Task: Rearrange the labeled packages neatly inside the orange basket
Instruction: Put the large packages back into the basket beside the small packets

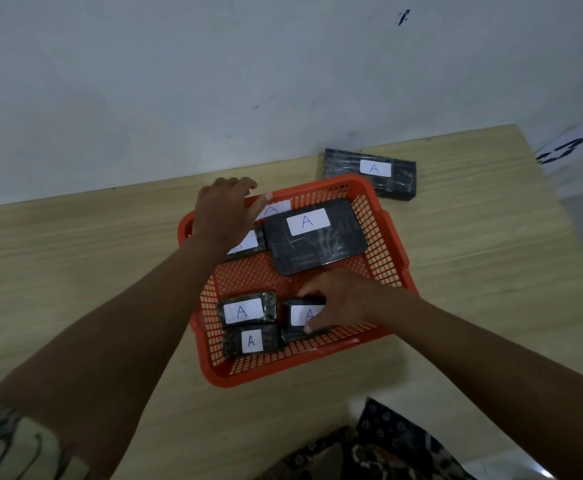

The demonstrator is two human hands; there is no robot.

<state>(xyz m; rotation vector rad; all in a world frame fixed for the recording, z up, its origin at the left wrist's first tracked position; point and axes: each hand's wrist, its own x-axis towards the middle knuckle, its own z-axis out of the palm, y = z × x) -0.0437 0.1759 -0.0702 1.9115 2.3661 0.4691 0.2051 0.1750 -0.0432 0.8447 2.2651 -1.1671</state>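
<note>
An orange mesh basket (383, 237) sits on a wooden table. Inside lie several black packages with white "A" labels: a large one (314, 249) at the back right and two small ones (246, 310) (251, 341) stacked front left. My right hand (338, 301) grips another small package (300, 318) at the front. My left hand (224, 213) rests over the basket's back left corner, fingers on a package (248, 242) whose label partly shows; a further label (272, 209) peeks out behind it.
A long black "A" package (369, 173) lies on the table behind the basket, against the pale wall. The table's right edge (546, 188) is close. Patterned fabric (387, 448) is at the near edge.
</note>
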